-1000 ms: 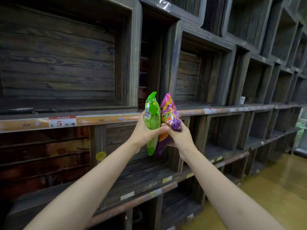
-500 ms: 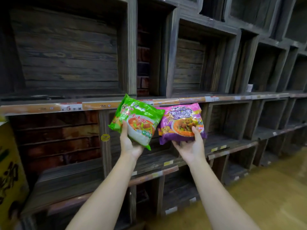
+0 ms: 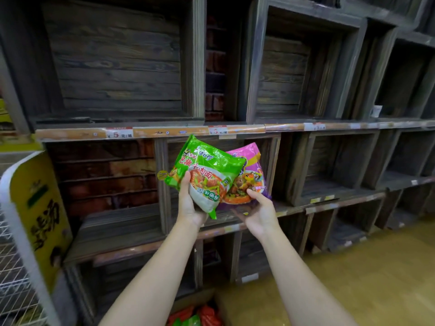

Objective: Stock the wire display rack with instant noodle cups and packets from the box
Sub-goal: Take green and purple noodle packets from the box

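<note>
My left hand (image 3: 188,205) grips a green instant noodle packet (image 3: 207,168) by its lower left corner, tilted in front of the wooden shelves. The green packet overlaps a purple noodle packet (image 3: 250,175), which my right hand (image 3: 259,212) holds from below with the thumb on its face. The white wire display rack (image 3: 14,278) shows at the left edge, carrying a yellow side sign (image 3: 40,208). At the bottom edge the cardboard box (image 3: 221,300) holds red and green packets (image 3: 195,316).
Dark wooden crate shelves (image 3: 195,67) fill the wall ahead, with orange price strips (image 3: 164,131) along the front edge. A yellowish floor (image 3: 364,267) lies to the right.
The two packets were held side by side; now the green one overlaps the purple one. The view has swung left and down, bringing the wire rack and box into sight.
</note>
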Motion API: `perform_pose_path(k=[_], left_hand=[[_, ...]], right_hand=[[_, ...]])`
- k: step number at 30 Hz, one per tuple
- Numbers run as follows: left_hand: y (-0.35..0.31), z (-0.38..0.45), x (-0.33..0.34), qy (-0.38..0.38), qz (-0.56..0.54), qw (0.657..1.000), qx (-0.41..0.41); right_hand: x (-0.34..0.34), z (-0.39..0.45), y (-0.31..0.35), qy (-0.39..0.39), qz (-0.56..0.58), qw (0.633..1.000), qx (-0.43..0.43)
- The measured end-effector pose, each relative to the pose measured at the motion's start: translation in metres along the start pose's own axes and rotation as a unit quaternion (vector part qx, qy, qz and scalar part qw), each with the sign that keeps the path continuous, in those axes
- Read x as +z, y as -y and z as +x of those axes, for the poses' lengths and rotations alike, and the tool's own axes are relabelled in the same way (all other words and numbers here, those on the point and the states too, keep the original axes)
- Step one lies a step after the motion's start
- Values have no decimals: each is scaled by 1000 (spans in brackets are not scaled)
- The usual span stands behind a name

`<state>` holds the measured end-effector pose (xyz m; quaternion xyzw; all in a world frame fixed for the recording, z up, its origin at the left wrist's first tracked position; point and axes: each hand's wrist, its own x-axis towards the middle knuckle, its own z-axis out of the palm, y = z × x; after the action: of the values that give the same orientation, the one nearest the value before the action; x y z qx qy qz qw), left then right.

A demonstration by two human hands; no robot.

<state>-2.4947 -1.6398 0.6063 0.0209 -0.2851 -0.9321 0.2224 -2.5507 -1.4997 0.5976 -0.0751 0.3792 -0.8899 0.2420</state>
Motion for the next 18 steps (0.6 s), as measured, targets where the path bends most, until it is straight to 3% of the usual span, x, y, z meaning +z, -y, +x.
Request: perform_pose_path(k=[3,8,13,18], left_hand=[[-18,-4,-5,11,30,999,8],[-38,-9,-11,19,89,996,9],[-41,-9,-11,5,102,994,37],[-54,-1,-19,-32,97,994,49]], right_hand=[[-5,2,4,18,-91,996,-12],[4,5,6,43,-310,950,-2],[15,12,3,16,-354,934,-41],[6,31,-5,-63,-401,911,-78]])
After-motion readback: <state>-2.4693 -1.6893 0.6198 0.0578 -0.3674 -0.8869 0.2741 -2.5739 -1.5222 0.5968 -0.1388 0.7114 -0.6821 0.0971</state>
